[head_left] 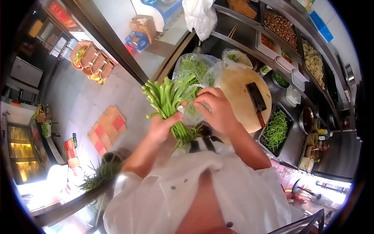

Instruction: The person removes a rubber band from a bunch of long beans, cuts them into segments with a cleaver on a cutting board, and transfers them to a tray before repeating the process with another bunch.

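Note:
My left hand (163, 124) is wrapped round a bunch of long green beans (165, 95), held upright in front of my chest. Just right of the bunch, my right hand (216, 107) has its thumb and fingers drawn together at the edge of a clear plastic bag (214, 66); what lies between the fingertips is too small to make out. More greens show inside the bag. Beside it is a round wooden chopping board (237, 87) with a dark cleaver (255, 96) lying on it.
A black tray (289, 134) of cut green beans stands right of the board. Farther right are a bowl of dark sauce (307, 120) and white containers (293, 95). Trays of chopped food line the back. Flattened cardboard (107, 130) lies on the floor at left.

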Available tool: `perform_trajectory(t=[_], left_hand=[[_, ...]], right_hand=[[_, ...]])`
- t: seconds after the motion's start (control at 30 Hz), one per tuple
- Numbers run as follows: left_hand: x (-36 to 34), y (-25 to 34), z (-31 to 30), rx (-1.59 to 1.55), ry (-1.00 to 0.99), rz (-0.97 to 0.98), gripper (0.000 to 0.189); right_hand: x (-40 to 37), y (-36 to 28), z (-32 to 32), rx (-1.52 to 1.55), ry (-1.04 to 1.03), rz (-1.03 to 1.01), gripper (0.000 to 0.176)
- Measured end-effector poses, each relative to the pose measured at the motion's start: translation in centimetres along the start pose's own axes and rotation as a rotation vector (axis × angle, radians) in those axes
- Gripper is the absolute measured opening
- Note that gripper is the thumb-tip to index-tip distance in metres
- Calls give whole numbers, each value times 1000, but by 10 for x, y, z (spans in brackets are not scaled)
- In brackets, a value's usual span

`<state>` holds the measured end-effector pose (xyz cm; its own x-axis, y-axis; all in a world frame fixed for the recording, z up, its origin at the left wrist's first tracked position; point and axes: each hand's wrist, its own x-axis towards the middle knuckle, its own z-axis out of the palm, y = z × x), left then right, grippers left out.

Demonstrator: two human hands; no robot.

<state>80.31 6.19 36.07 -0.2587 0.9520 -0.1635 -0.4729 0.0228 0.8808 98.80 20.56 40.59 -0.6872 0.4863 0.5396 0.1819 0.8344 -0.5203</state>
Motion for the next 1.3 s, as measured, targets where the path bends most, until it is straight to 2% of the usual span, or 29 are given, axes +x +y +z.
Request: perform_trajectory(t=[0.03, 0.1, 0.13, 0.2, 0.23, 0.3, 0.33, 0.4, 0.43, 0.5, 0.53, 0.6, 0.73, 0.77, 0.8, 0.83, 0.9, 0.93, 1.0, 1.07, 1.1, 1.17, 1.3], left_hand=[[1, -1, -1, -4, -5, -3, 42], [2, -2, 1, -61, 53, 23, 41], [2, 1, 2, -75, 99, 13, 39], [-2, 13, 9, -115, 96, -11, 38], [-3, 16, 9, -155, 107, -32, 37], [-1, 5, -5, -106, 99, -2, 36], [-1, 3, -10, -78, 112, -13, 36], [-1, 4, -10, 9, 164, 27, 34], [-2, 3, -13, 11, 149, 49, 34], [-3, 1, -27, 48, 170, -31, 38], [-4, 2, -30, 50, 159, -5, 38], [-5, 3, -34, 21, 189, -20, 38], [-7, 10, -32, 60, 253, 10, 40], [-9, 9, -32, 59, 246, 32, 40], [-10, 9, -31, 32, 252, 48, 40], [-10, 9, -30, 4, 256, 67, 41], [-16, 10, -27, -20, 264, 74, 41], [-17, 9, -26, -34, 295, 80, 41], [-24, 5, -23, -73, 363, 86, 42], [-30, -1, -21, -106, 399, 108, 43], [-33, -6, -21, -138, 438, 113, 44], [-37, -16, -24, -142, 462, 112, 44], [-43, -30, -21, -186, 582, 101, 45]], right_hand=[[0, 5, -3, -6, -1, 4, 18], [-4, 17, -11, 594, -366, 586, 13], [-6, 19, -17, 589, -359, 594, 13], [-6, 23, -33, 221, -324, 766, 16], [-9, 30, -38, 213, -322, 767, 16], [-25, 40, -43, 684, -253, 828, 19], [-29, 44, -47, 681, -242, 819, 19], [-34, 51, -56, 854, -234, 995, 19], [-39, 56, -55, 845, -222, 972, 19], [-53, 65, -49, 1224, -71, 1137, 14], [-58, 67, -48, 1219, -66, 1109, 14], [-61, 72, -50, 1585, 31, 1145, 18], [-29, 86, -61, 1657, 52, 1024, 19], [-12, 87, -67, 1600, 67, 965, 17], [7, 89, -73, 1543, 84, 905, 24], [30, 91, -82, 1536, 82, 877, 24], [76, 96, -100, 1224, 47, 753, 25], [102, 107, -108, 1219, 46, 730, 25], [151, 137, -114, 1165, -8, 665, 37], [206, 145, -123, 1208, 112, 577, 40], [232, 144, -130, 1195, 140, 511, 49], [287, 155, -137, 1037, 170, 361, 59], [381, 186, -149, 373, 7, 364, 53]])
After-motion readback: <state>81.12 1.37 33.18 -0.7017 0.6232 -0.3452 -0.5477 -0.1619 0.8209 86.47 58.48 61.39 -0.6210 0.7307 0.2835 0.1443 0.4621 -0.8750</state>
